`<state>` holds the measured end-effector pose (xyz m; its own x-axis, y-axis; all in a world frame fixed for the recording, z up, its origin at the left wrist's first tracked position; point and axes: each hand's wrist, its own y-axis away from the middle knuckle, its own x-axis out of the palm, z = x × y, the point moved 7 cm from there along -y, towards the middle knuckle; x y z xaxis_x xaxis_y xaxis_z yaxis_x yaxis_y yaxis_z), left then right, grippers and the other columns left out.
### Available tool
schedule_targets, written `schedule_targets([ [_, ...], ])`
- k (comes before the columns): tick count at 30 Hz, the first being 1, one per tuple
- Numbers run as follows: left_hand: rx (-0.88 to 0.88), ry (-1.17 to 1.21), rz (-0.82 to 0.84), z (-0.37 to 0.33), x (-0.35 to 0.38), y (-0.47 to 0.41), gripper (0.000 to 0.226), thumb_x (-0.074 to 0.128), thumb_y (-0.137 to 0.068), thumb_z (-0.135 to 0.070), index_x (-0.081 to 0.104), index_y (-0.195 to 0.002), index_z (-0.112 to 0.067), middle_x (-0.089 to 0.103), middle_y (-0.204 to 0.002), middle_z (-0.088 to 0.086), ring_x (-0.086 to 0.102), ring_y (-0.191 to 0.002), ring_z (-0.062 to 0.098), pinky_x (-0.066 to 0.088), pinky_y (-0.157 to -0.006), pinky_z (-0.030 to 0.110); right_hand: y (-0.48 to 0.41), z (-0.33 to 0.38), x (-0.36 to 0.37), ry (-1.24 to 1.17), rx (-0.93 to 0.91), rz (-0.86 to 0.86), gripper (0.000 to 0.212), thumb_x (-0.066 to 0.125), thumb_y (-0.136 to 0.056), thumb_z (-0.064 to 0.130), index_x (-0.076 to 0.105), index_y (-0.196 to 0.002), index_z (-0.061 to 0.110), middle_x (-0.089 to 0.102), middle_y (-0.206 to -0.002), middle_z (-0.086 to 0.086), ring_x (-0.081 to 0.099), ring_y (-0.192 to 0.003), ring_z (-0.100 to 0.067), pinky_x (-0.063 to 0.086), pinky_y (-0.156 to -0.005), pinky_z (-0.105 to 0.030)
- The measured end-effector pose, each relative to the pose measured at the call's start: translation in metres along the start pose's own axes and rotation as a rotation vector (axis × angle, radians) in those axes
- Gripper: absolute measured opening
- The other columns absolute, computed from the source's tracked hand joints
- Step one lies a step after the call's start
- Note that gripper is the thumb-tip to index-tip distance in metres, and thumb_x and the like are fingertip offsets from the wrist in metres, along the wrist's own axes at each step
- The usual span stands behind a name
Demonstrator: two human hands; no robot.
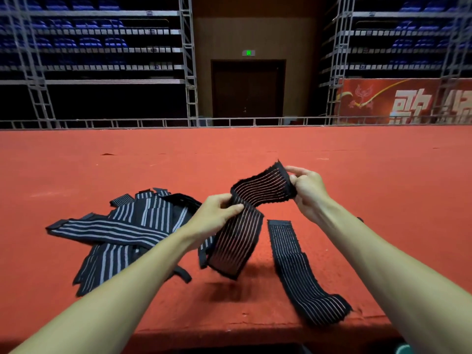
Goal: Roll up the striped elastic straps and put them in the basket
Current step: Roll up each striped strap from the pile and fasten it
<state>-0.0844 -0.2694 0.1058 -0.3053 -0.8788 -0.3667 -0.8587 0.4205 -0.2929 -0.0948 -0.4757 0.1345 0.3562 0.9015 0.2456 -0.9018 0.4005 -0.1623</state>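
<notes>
Both hands hold one pink-striped black elastic strap (245,213) above the red carpeted surface (357,175) — the left hand (217,215) pinches its twisted middle, the right hand (307,190) grips its upper end with curled fingers, and its lower end hangs free. Another strap (296,272) lies flat just right; a heap of white-striped straps (127,231) lies left.

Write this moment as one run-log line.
left hand holds strap | right hand pinches its end | pile unrolled | spare strap flat
</notes>
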Motion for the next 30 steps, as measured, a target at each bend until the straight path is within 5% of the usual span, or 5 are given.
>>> schedule_targets([
  [5,-0.187,0.426,0.177,-0.024,0.027,0.026,0.02,0.058,-0.093,-0.012,0.066,-0.109,-0.004,0.071,-0.103,0.007,0.067,-0.089,0.015,0.054,-0.071,0.026,0.004,-0.002,0.007,0.041,0.095,0.029,0.026,0.037,-0.086,-0.01,0.061,-0.088,0.001,0.054,-0.077,-0.01,0.049,-0.069,-0.017,0.037,-0.064,-0.029],
  [10,-0.3,0.561,0.303,-0.003,0.05,0.048,0.02,0.06,-0.091,-0.018,0.068,-0.106,-0.008,0.068,-0.096,0.006,0.062,-0.078,0.013,0.049,-0.068,0.025,0.005,-0.011,0.013,0.375,0.083,0.178,0.032,0.044,-0.084,-0.014,0.061,-0.11,-0.003,0.057,-0.099,-0.012,0.052,-0.093,-0.023,0.049,-0.09,-0.041],
  [15,-0.495,0.4,0.422,0.058,0.073,0.06,0.036,0.049,-0.099,-0.026,0.059,-0.118,0.004,0.064,-0.092,0.004,0.056,-0.063,0.009,0.052,-0.063,0.022,-0.011,-0.032,0.022,0.915,-0.18,0.358,0.027,0.066,-0.083,-0.003,0.068,-0.109,0.004,0.067,-0.097,-0.007,0.058,-0.088,-0.016,0.043,-0.074,-0.026],
  [22,-0.243,-0.661,0.121,0.11,0.042,0.013,0.046,0.051,-0.09,-0.049,0.058,-0.058,-0.017,0.064,-0.06,-0.002,0.062,-0.058,0.015,0.051,-0.064,0.025,-0.053,-0.057,0.033,1.154,-0.354,0.363,0.025,0.076,-0.08,0.009,0.072,-0.105,0.006,0.072,-0.102,-0.01,0.058,-0.087,-0.011,0.036,-0.072,-0.013],
  [30,0.132,-0.456,0.001,0.111,0.058,-0.041,0.013,0.059,-0.083,-0.015,0.062,-0.09,-0.026,0.057,-0.085,-0.013,0.051,-0.08,0.001,0.042,-0.079,0.025,-0.125,-0.115,0.039,1.11,-0.284,0.293,0.022,0.075,-0.08,0.009,0.073,-0.101,0.009,0.072,-0.1,-0.008,0.058,-0.085,-0.011,0.041,-0.076,-0.019],
])
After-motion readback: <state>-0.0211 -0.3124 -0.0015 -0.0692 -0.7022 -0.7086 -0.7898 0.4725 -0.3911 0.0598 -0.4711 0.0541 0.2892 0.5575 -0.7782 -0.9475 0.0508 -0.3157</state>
